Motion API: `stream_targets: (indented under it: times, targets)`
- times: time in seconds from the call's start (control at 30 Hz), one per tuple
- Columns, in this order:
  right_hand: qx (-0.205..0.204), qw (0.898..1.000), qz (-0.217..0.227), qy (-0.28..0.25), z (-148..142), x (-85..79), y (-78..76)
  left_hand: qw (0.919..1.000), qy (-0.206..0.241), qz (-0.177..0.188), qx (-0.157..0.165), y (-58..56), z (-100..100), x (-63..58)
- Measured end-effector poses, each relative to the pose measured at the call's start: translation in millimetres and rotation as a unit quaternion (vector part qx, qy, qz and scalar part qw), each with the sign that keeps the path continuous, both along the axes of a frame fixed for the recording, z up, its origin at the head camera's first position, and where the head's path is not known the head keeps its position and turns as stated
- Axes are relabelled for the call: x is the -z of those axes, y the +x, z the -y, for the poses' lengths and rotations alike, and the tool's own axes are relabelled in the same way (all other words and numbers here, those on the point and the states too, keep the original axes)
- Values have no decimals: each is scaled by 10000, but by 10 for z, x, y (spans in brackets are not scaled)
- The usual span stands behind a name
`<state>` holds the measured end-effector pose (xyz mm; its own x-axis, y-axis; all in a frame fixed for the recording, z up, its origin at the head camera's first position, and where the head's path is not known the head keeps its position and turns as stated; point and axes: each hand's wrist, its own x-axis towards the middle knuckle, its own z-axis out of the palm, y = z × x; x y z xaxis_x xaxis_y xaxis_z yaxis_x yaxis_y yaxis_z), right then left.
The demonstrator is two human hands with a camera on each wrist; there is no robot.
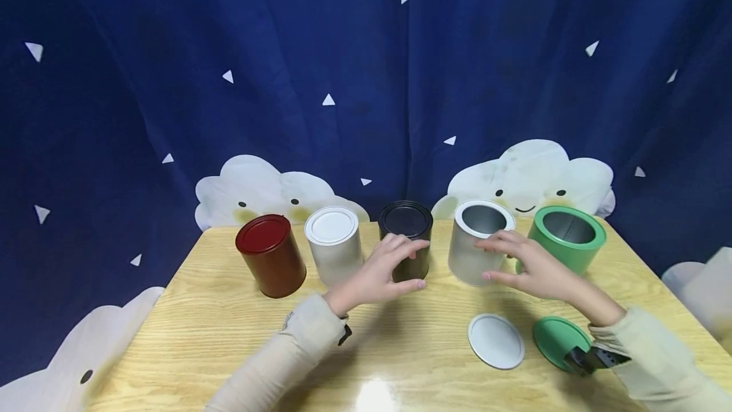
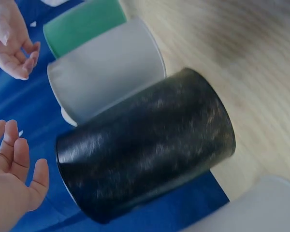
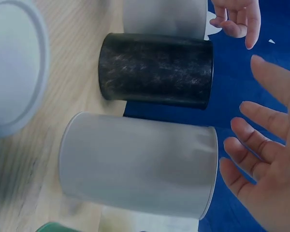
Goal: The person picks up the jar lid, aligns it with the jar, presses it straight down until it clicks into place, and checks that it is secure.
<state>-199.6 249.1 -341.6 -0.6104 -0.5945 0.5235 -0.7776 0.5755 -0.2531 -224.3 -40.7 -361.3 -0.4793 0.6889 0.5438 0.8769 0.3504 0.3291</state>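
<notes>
A black can [image 1: 405, 220] with its lid on stands mid-row at the back of the table. My left hand [image 1: 384, 270] hovers in front of it, fingers spread and holding nothing. To its right is an uncovered white can [image 1: 460, 256], its grey inside showing. In front of that can my right hand [image 1: 528, 267] hangs in the air, thumb and fingers apart, nothing between them. In the right wrist view the fingers [image 3: 253, 133] are near the white can's top edge. The green can [image 1: 563, 253], also uncovered, stands partly behind my right hand.
A red can [image 1: 273, 259] and a second white can [image 1: 334, 250], both lidded, stand at the left of the row. A white lid [image 1: 495, 341] and a green lid [image 1: 557, 339] lie flat on the wooden table [image 1: 229, 348]. A blue curtain [image 1: 343, 49] hangs behind.
</notes>
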Motion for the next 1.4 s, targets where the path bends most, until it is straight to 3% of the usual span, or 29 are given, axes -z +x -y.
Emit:
stream_targets:
  times: [0.27, 0.53, 0.93, 1.2, 1.4]
  targets:
    - [145, 9996, 146, 208, -145, 106, 150, 9989, -307, 274, 210, 100, -115, 69]
    - [172, 9991, 302, 246, -249, 282, 296, 9960, -781, 316, 306, 207, -240, 198]
    - [298, 9981, 436, 332, -390, 502, 368, 9895, -1434, 193, 15, 276, -454, 388]
    - [359, 9970, 574, 375, -464, 633, 381, 9787, -2020, 147, -352, 282, -552, 473]
    - [320, 9948, 855, 450, -510, 764, 353, 9749, -2092, 616, -457, 261, -630, 557]
